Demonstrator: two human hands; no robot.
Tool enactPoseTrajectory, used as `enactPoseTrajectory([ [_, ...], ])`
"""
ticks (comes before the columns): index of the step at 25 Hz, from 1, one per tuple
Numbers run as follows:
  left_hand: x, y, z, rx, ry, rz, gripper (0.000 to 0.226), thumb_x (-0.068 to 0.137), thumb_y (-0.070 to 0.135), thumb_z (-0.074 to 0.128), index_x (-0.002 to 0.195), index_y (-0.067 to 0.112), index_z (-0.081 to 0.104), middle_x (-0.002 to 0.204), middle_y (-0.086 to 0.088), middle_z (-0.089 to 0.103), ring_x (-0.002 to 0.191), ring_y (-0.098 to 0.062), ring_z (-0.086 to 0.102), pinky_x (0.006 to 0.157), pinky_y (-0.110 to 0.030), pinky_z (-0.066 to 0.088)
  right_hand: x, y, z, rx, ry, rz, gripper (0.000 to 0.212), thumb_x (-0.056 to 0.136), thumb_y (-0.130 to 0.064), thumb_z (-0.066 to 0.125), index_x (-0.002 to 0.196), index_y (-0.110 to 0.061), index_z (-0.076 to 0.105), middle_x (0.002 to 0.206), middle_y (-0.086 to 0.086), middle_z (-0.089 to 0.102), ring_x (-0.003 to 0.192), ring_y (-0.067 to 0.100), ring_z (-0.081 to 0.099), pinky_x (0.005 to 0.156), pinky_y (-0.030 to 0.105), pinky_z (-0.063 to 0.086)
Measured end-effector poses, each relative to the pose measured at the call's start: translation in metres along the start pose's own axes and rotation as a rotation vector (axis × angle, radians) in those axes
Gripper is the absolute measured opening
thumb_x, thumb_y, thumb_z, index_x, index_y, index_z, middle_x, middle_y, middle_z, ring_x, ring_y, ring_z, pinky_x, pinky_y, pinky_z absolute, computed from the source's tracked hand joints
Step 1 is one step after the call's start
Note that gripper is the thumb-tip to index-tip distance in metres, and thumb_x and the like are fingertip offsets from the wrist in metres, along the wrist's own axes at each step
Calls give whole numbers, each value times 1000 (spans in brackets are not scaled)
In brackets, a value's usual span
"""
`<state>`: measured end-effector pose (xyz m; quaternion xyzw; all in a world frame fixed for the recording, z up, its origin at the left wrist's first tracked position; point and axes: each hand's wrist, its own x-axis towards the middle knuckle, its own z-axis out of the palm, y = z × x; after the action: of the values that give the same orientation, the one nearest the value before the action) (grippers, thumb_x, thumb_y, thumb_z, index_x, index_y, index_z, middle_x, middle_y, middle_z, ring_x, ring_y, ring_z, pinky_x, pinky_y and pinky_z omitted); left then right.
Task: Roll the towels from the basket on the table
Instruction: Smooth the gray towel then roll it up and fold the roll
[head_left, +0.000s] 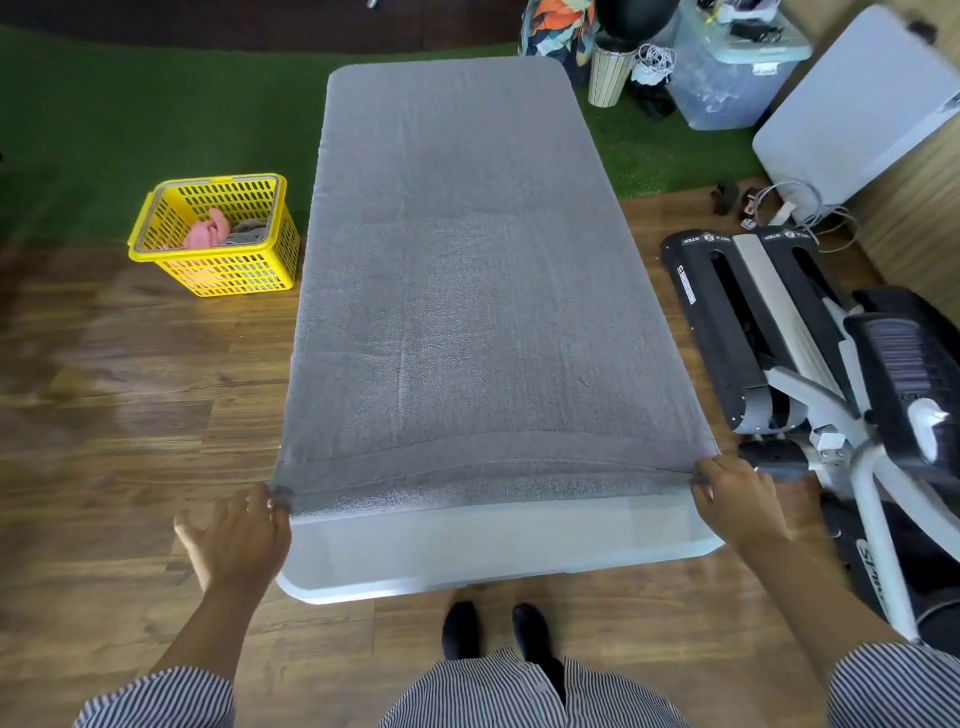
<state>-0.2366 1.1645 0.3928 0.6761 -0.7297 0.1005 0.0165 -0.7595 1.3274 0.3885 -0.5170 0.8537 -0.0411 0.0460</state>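
Two hands work the near end of a grey towel (467, 291) spread flat along a white table (493, 540), covering nearly all of its top; only a bare white strip shows at the near edge. Left hand (236, 535) pinches the towel's near left corner, fingertips bunched on the cloth, the other fingers loosely spread; exact grip blurred. Right hand (732, 501) pinches the near right corner, fingers curled over the hem. Between the two hands the near edge is lifted into a low fold or first turn; whether it is a roll or only a ridge is hard to tell. Table legs hidden below the top. Both forearms cut off at the frame bottom, striped sleeves at the corners, striped garment and two dark feet below the table edge. Yellow basket (218, 234) stands on the floor left of the table, well apart from the hands, holding a pink towel (208, 233) and a grey cloth (249, 231), both partly hidden behind the slotted wall. Floor is wood plank near, green turf farther back. Black and white exercise machine (769, 332) at right, cut off by the frame. Clear storage bin (727, 78), slatted waste bin (610, 73) and white panel (852, 119) at far right, cluttered, details unclear.
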Motion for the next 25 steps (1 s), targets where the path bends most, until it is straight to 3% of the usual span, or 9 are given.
enactPoseTrajectory([
  [2,-1,2,7,-25,88,-14,31,83,15,35,93,7,63,85,-13,64,73,-30,60,82,-52,35,-1,0,3,-11,57,-43,24,65,7,66,82,-9,63,82,7,63,77,34,59,68,41,42],
  [4,-12,10,13,-133,181,198,28,82,13,39,95,13,64,95,-9,66,77,-28,63,80,-48,36,-3,0,6,-29,137,-142,37,56,15,67,85,-8,65,84,8,64,76,34,61,68,43,45],
  [7,-24,23,15,-273,165,538,29,84,31,46,99,17,67,100,-2,69,88,-23,66,84,-44,39,-8,1,6,-42,216,-252,26,61,3,64,84,-7,70,82,7,67,78,31,65,71,43,49],
  [9,-23,25,17,-275,127,528,32,87,33,46,102,16,69,104,-2,68,93,-24,64,86,-43,40,-11,2,5,-45,219,-273,26,62,-8,63,87,-7,71,85,6,68,80,30,66,71,42,50],
  [12,-22,32,19,-235,135,447,29,89,20,43,107,17,65,104,-1,67,90,-24,66,84,-42,39,-10,0,6,-39,206,-260,33,56,4,77,86,-7,72,83,7,69,80,30,67,70,43,49],
  [15,-18,37,14,-212,111,370,39,78,5,40,101,18,68,92,3,68,81,-21,67,84,-45,39,-6,-5,3,-34,190,-213,19,61,1,73,76,-11,70,72,4,66,74,28,65,72,41,45],
  [19,-15,29,12,-172,98,408,49,71,6,31,94,17,72,84,3,68,75,-22,67,81,-50,39,-1,-4,0,-83,76,-128,12,63,-6,74,63,-14,65,65,3,61,75,29,58,73,43,40],
  [22,-12,35,9,-158,117,360,45,70,3,36,99,15,69,91,-1,68,80,-25,66,79,-49,40,1,-14,-1,-107,80,-73,18,64,-1,69,79,-11,66,77,7,64,78,31,59,71,43,40],
  [25,-14,54,7,-195,154,356,43,70,2,43,100,18,68,99,-3,67,88,-27,62,76,-46,40,2,-29,4,-84,170,-243,27,68,0,46,86,-10,64,78,6,61,70,31,59,65,41,44],
])
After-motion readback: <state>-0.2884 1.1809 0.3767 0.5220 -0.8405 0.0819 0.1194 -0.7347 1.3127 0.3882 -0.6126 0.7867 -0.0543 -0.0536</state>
